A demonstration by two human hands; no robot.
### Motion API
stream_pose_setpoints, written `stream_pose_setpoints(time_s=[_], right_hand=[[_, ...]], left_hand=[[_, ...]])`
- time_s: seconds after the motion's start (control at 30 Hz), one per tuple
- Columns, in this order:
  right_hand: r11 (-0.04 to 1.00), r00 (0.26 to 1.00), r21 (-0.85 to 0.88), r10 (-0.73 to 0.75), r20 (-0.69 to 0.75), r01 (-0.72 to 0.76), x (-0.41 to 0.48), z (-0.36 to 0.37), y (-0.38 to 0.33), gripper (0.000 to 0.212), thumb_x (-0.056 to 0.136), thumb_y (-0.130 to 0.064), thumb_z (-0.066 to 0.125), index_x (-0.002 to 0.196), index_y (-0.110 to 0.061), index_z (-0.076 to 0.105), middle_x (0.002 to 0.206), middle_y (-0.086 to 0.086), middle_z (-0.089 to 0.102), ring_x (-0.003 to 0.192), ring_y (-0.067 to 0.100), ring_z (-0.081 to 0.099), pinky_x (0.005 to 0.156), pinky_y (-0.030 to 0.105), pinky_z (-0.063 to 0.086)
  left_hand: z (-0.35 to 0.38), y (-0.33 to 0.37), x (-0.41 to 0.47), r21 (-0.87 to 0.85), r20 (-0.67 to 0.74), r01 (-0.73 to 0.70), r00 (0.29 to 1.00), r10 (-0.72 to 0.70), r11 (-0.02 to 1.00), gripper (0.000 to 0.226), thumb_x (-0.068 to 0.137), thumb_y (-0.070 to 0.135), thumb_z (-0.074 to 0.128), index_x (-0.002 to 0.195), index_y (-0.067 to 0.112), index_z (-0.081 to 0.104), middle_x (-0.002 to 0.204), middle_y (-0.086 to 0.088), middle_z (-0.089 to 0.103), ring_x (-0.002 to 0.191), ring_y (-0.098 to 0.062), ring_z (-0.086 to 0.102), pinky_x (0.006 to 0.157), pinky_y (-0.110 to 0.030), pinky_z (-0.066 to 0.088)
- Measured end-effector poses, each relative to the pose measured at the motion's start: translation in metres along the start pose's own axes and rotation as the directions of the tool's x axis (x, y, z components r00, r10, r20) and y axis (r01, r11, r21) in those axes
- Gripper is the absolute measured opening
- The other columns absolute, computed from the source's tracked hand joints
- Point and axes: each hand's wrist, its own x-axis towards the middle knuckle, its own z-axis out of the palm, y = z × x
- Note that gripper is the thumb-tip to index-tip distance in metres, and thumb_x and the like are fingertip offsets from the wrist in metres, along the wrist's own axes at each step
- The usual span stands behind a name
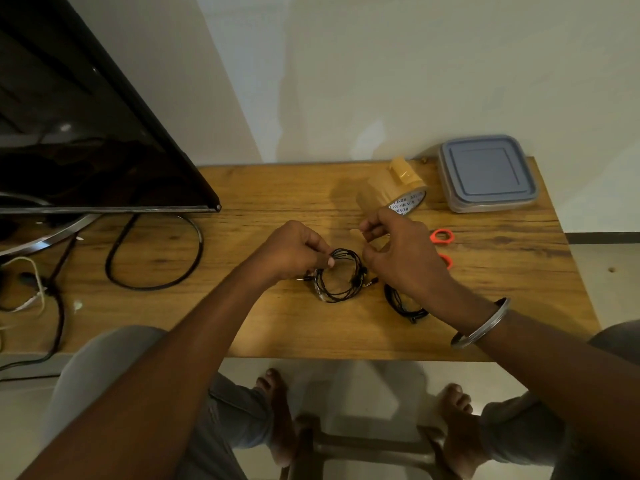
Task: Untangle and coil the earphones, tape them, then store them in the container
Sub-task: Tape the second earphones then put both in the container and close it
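— Our earphones (341, 276), coiled, sit at the middle of the desk (277, 188); we judge them light, limp and springy. Our left grip (294, 251) pinches the loop's ten o'clock.
— Our right grip (401, 258), at two o'clock, pinches what looks like a tape strip (356, 231). We should bind where the strands bunch.

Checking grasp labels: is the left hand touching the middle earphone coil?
Touching. The head view shows the left hand pinching the upper rim of the middle earphone coil between thumb and fingertips.

Two earphone coils: held coil (348, 252), lying coil (398, 304). One tape roll (394, 188), one tape strip (355, 231), one lidded container (486, 173). Two orange scissor loops (442, 236). One screen (86, 133), one bangle (481, 323), one desk (277, 323).
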Motion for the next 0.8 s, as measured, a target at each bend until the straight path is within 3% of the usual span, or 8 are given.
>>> stream_pose_setpoints(time_s=[0.07,0.2,0.4,0.6,0.73,0.8], right_hand=[[0.996,0.998,-0.07,-0.056,0.0,0.056,-0.001,0.0,0.001,0.026,0.083,-0.01,0.072,0.104,-0.023,0.065,0.097,-0.011,0.067,0.065,-0.005,0.058,0.06,0.018,0.047],[0.971,0.99,-0.211,-0.096,0.103,0.116,-0.004,0.002,-0.001,0.024,0.084,-0.02,0.071,0.106,-0.027,0.066,0.102,-0.007,0.069,0.067,0.011,0.062,0.063,0.032,0.054],[0.917,0.966,-0.34,-0.14,0.218,0.209,-0.003,-0.004,-0.005,0.029,0.088,-0.031,0.071,0.116,-0.026,0.066,0.098,-0.006,0.065,0.076,0.012,0.061,0.064,0.027,0.048],[0.938,0.942,-0.28,-0.11,0.318,0.204,0.006,-0.01,-0.001,0.03,0.083,-0.042,0.074,0.112,-0.036,0.067,0.108,-0.013,0.07,0.077,0.006,0.065,0.069,0.033,0.056],[0.974,0.922,-0.165,-0.082,0.377,0.155,0.011,-0.019,-0.003,0.046,0.078,-0.047,0.081,0.12,-0.033,0.068,0.111,-0.022,0.062,0.074,-0.008,0.059,0.067,0.019,0.044],[0.977,0.904,-0.131,-0.099,0.416,0.168,0.012,-0.021,-0.006,0.045,0.084,-0.045,0.076,0.126,-0.032,0.067,0.114,-0.017,0.065,0.077,-0.005,0.062,0.068,0.019,0.048]], left_hand=[[0.003,0.002,-0.001,-0.006,0.005,-0.035,0.999,0.035,0.999,0.01,0.08,0.012,0.082,0.078,0.022,0.078,0.073,-0.006,0.073,0.068,-0.017,0.058,0.066,-0.032,0.048],[0.007,0.007,-0.004,-0.029,-0.018,-0.1,0.995,0.1,0.995,0.002,0.08,0.015,0.081,0.082,0.014,0.08,0.08,-0.017,0.075,0.068,-0.022,0.06,0.065,-0.035,0.05],[0.008,0.008,-0.005,-0.071,-0.077,-0.1,0.993,0.094,0.992,0.002,0.079,0.011,0.08,0.081,0.01,0.081,0.076,-0.004,0.076,0.069,-0.015,0.063,0.061,-0.028,0.049],[0.009,0.009,-0.004,-0.145,-0.126,-0.057,0.991,0.038,0.988,0.004,0.075,0.011,0.083,0.078,0.013,0.081,0.069,0.003,0.074,0.065,-0.003,0.062,0.06,-0.019,0.042],[0.009,0.011,-0.005,-0.222,-0.148,-0.042,0.989,0.008,0.974,0.007,0.076,0.008,0.082,0.074,0.015,0.079,0.062,0.007,0.071,0.056,0.002,0.059,0.054,-0.016,0.039],[0.008,0.01,-0.005,-0.247,-0.156,-0.039,0.988,0.0,0.968,0.008,0.076,0.007,0.081,0.073,0.014,0.079,0.06,0.006,0.07,0.05,0.003,0.058,0.051,-0.015,0.039]])
